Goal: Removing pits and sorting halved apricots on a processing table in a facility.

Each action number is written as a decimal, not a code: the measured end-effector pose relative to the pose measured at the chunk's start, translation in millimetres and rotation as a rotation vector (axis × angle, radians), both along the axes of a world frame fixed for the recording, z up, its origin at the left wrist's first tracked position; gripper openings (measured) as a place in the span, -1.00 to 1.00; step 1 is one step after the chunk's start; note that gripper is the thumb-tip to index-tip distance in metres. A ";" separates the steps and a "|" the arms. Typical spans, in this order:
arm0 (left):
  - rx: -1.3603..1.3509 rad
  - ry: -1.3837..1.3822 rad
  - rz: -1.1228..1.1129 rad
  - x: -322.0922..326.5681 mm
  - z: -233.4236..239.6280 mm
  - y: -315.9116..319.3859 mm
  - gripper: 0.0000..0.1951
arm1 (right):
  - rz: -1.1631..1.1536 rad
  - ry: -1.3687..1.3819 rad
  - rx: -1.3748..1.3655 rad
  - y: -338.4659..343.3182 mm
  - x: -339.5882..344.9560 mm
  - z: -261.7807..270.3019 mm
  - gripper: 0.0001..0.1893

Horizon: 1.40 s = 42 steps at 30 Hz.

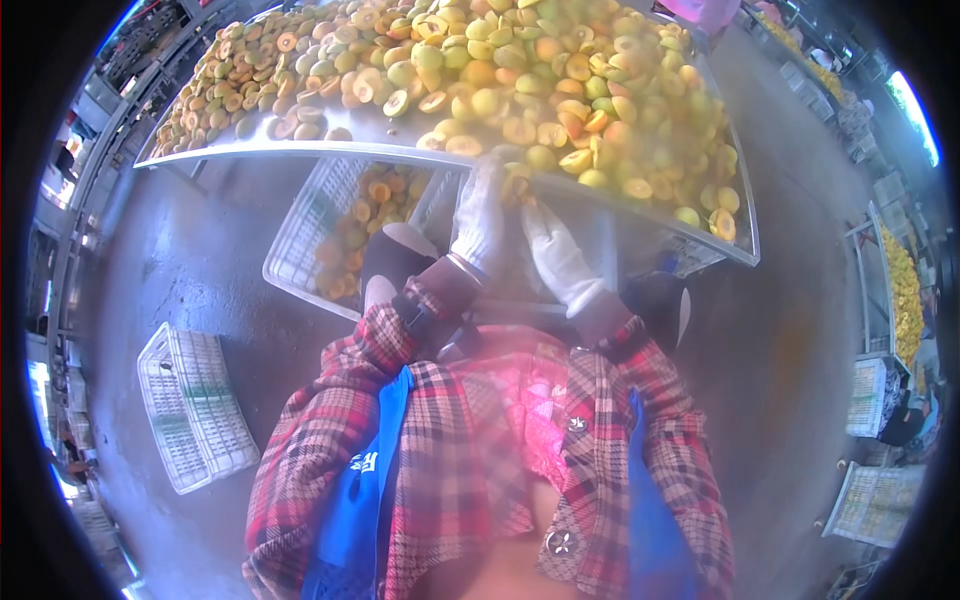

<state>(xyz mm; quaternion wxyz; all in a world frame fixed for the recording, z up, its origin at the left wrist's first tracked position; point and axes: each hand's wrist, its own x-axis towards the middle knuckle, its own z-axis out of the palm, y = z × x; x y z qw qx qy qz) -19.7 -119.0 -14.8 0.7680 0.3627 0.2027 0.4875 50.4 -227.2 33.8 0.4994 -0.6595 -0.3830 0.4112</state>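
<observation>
Halved yellow-orange stone fruits [480, 52], many showing their pits or cut faces, are heaped on a metal table [292, 150] in front of me. My left hand [480, 210], in a white knitted glove, is at the near edge of the table, its fingers by a fruit piece [516, 184]. My right hand [559, 251], also gloved in white, is just right of it, fingertips close to the same fruit. Blur hides whether either hand grips it. Below the table edge, a white plastic crate [300, 232] left of my hands holds halved fruits [382, 187].
An upright-sided white crate [196, 409] lies on the wet floor [187, 262] at left. Further tables of fruit [904, 292] and crates [874, 502] stand along the right. A person in pink [701, 11] is partly visible beyond the table.
</observation>
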 end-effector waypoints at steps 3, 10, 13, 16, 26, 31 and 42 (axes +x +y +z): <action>0.223 0.213 0.023 -2.3 -15.4 8.9 -0.57 | 0.007 -0.049 0.095 -0.3 1.1 -5.3 -0.53; 0.256 0.264 0.022 -4.8 -18.1 9.6 -0.53 | 0.061 -0.126 -0.014 -0.6 -2.0 5.7 -0.44; -0.032 0.086 -0.010 -1.4 4.5 0.4 -0.53 | -0.083 -0.252 0.269 -0.3 -7.5 -7.5 -0.58; -0.207 -0.025 -0.029 0.4 7.3 -0.3 -0.54 | -0.084 -0.218 0.345 6.8 -5.3 -19.8 -0.59; 0.302 0.278 0.139 0.7 -18.8 10.0 -0.57 | -0.001 -0.023 0.128 4.2 -1.1 -22.1 -0.60; 0.272 0.299 -0.096 -13.5 -17.5 22.8 -0.58 | 0.134 0.213 -0.003 1.2 5.6 -30.3 -0.60; 0.289 0.573 -0.154 -19.1 9.0 15.4 -0.63 | 0.203 -0.031 0.228 -13.7 4.2 -20.3 -0.58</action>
